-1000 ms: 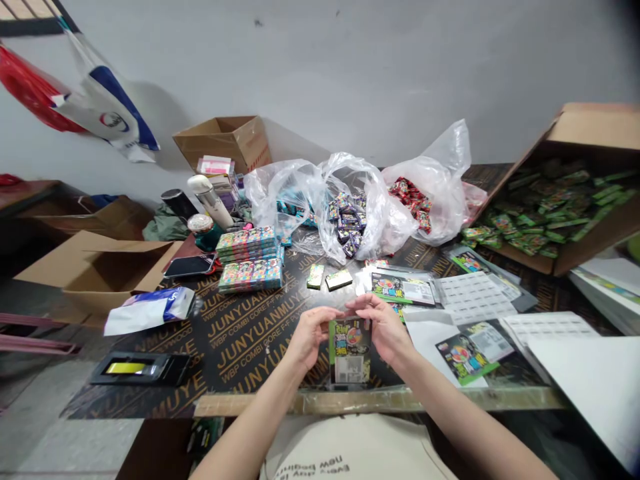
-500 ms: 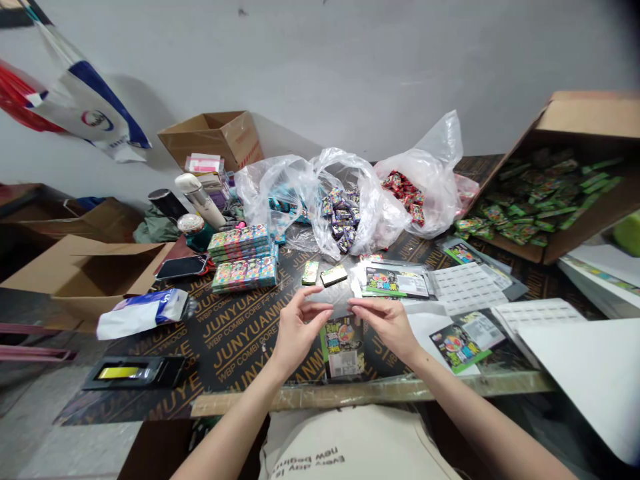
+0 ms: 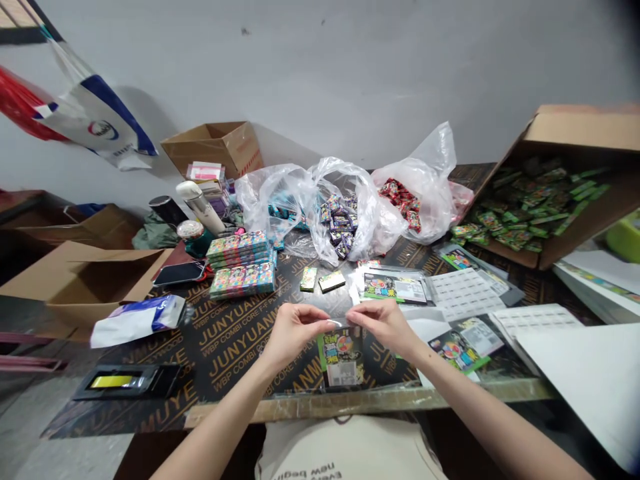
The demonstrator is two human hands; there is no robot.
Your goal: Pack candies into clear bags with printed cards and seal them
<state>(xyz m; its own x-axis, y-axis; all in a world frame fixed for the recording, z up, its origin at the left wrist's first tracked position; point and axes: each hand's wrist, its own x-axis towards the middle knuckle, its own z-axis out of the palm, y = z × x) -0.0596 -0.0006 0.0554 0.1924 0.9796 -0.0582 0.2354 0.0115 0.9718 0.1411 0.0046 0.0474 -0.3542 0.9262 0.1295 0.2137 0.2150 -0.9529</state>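
A flat plastic pouch (image 3: 342,363) with a printed black and green label lies on the dark table in front of me. At its upper edge, the fingertips of my left hand (image 3: 297,333) are pinched on the clear film. My right hand (image 3: 386,328) pinches the same edge a little to the right, its fingertips close to the left ones. Just beyond my hands lie two small printed boxes, a greenish one (image 3: 309,279) and a paler one (image 3: 332,281).
Stacks of colourful small boxes (image 3: 243,280) stand left, by a phone (image 3: 179,274). Clear bags with blue, purple (image 3: 341,223) and red packets line the wall. Right are label sheets (image 3: 463,295), more printed pouches (image 3: 393,288) and a tilted carton (image 3: 543,260) of green packets.
My left fingers were spread and now close together on the film's edge. Both hands have come slightly nearer to me and to each other. The view has tilted slightly.
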